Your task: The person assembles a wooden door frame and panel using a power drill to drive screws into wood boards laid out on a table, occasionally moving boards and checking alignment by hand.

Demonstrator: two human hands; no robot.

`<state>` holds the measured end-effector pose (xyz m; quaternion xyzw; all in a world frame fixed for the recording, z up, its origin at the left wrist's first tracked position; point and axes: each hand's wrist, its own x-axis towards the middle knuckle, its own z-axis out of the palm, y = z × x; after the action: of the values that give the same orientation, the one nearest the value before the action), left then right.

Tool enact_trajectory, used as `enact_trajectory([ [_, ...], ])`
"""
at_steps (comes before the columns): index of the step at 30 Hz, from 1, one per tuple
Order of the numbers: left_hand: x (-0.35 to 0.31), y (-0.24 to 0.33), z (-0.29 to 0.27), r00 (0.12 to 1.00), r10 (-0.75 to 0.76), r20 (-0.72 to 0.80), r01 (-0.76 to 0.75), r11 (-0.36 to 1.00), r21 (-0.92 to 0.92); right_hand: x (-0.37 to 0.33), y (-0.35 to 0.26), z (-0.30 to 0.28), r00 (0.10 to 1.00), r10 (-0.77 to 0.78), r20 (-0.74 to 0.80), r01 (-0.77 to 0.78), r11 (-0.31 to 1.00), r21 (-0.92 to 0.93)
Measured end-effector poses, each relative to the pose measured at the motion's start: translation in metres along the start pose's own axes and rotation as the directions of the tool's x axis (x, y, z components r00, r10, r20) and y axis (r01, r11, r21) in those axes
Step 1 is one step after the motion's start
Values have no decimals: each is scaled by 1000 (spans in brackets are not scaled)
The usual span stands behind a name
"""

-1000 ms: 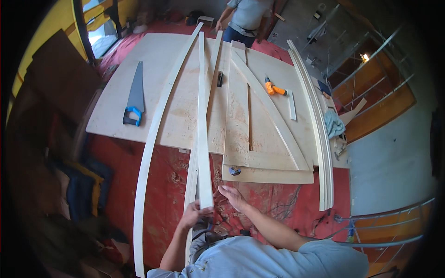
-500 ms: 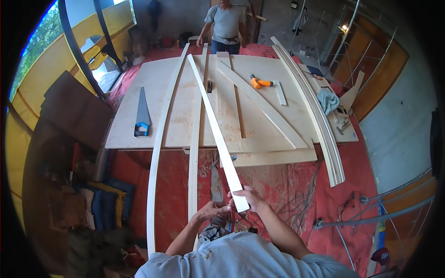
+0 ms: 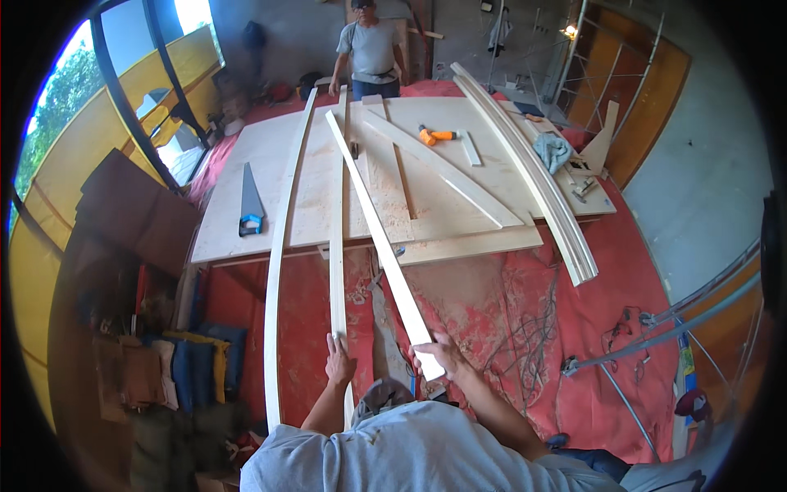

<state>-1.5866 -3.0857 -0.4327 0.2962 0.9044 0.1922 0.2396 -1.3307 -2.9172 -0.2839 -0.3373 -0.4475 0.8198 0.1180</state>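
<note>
Clasped in the right hand, close to the near end: a long pale wooden strip. Reaching out over the worktop at the far end, impossible to tell whether touching it; at the near end, clear of the edge, above the red floor covering. Lying forward and leftward from that grip, long axis slanting away from the body, far tip pointing ahead and left, blunt end pointing back and slightly right. Nearer by a good margin, the right hand. Over to the left, apart from the strip, the left hand, fingers straight and unclenched, laid over a grooved moulding running almost straight ahead, crossed in view by the slanting strip's far part. Further left, a second long strip, then a blue-handled handsaw. On the right, a diagonal plank, an orange drill, a small white angle piece, then a bundle of mouldings overhanging the near edge. Across the worktop, a standing co-worker.
</note>
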Motion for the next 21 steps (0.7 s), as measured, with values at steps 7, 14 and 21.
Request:
enact_trajectory([
  [7,20,-40,-12,959,32,-280,-71,989,-130,-26,33,31,991,-94,-98,73,977,-202],
  [14,28,-105,-55,928,79,-365,-156,970,-187,-56,66,61,954,-164,-252,73,939,-335],
  [21,37,-120,-59,957,-35,-287,-40,967,-251,-17,156,46,820,-419,-389,-67,606,-793],
])
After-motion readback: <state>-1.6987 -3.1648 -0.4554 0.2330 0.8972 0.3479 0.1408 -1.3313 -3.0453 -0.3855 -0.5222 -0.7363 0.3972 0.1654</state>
